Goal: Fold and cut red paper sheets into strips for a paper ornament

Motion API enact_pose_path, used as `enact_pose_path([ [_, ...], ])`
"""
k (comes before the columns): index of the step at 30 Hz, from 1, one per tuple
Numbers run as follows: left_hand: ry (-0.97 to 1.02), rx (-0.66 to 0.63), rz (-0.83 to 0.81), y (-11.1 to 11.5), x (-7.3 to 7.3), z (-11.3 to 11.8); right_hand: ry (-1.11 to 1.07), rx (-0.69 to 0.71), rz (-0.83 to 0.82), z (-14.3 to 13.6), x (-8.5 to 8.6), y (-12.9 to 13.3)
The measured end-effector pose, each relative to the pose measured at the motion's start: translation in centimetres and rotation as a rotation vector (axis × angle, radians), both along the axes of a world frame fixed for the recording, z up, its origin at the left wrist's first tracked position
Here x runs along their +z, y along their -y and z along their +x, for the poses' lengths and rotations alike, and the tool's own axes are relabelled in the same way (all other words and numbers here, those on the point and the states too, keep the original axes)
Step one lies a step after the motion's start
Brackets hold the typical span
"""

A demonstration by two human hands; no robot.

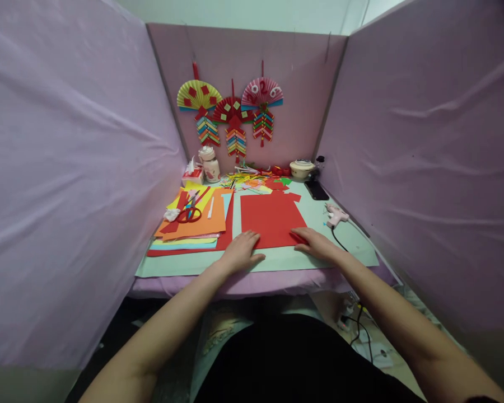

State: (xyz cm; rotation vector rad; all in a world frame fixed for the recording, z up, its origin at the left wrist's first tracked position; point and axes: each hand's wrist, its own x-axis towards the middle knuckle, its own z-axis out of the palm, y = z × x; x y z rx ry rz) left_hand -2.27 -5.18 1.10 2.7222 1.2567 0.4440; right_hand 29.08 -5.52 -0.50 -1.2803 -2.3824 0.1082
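Red sheet (273, 217) lies flat on the pale green mat (348, 230), straight ahead of the person and just beyond the two hands. Its near edge runs roughly side to side between them; which way its long axis runs I cannot tell for sure, since the slanted view shortens its depth. Neither hand is clearly nearer, as both touch it: the left hand (242, 251) at its near left corner, the right hand (314, 243) at its near right one.

Left fingers are loosely stretched and rest on the sheet, with the thumb spread away toward the near side, over the mat. Right fingers are extended too, tips on the sheet's right edge, thumb apart from them near its front edge. Both hands look relaxed and spread, pressing lightly at most, with nothing gripped in either.

Left of the sheet is a paper stack (213, 225) with scissors (191, 207) on top. Right of the sheet, well apart, is a glue gun (336, 216); beyond its far right corner lies a phone (316, 190), and past its far edge are paper scraps (252, 180)
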Motion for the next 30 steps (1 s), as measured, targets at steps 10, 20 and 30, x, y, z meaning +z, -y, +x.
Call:
enact_pose_path([
  [10,-0.159,0.018,0.14,-2.5,1.7,2.7,0.161,-0.043,0.209,-1.3,1.4,-0.5],
  [20,-0.165,0.06,0.274,-3.0,3.8,3.3,0.152,-0.01,0.426,-6.5,4.6,-1.6],
  [30,-0.167,0.094,0.398,-3.2,7.1,2.8,0.169,-0.074,0.484,-6.3,8.3,-2.1],
])
